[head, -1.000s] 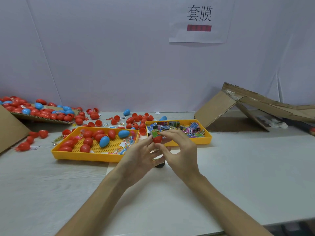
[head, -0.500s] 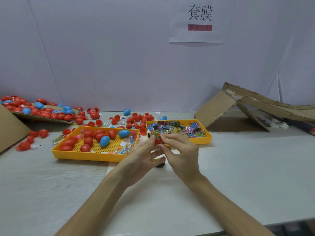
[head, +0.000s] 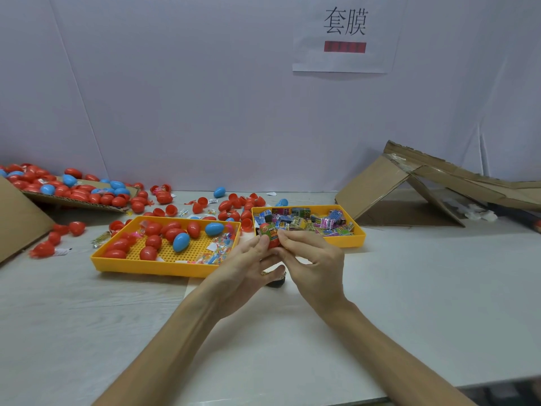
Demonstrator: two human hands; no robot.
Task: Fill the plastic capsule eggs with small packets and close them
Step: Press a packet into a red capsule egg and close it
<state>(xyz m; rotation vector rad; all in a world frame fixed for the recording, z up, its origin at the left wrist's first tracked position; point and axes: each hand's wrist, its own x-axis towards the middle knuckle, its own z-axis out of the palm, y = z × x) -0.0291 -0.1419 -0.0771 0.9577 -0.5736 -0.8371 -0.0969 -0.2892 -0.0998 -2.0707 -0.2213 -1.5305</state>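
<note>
Both hands meet over the table in front of the two yellow trays. My left hand (head: 244,268) grips a red capsule egg (head: 273,243) from the left. A green packet (head: 270,231) sits at the egg's top, and my right hand (head: 313,262) pinches it from the right. The left yellow tray (head: 140,263) holds several red and blue eggs and small clear packets. Several colourful packets fill the right yellow tray (head: 358,240). I cannot tell how far the packet is inside the egg.
Loose red and blue eggs (head: 164,197) lie scattered behind the trays and heaped on cardboard (head: 76,200) at the far left. A small dark object (head: 275,283) lies on the table under my hands. Folded cardboard (head: 409,186) stands at the right.
Both hands stayed together on the egg and packet, shifting only slightly; my right fingers have worked the green packet against the red egg.
</note>
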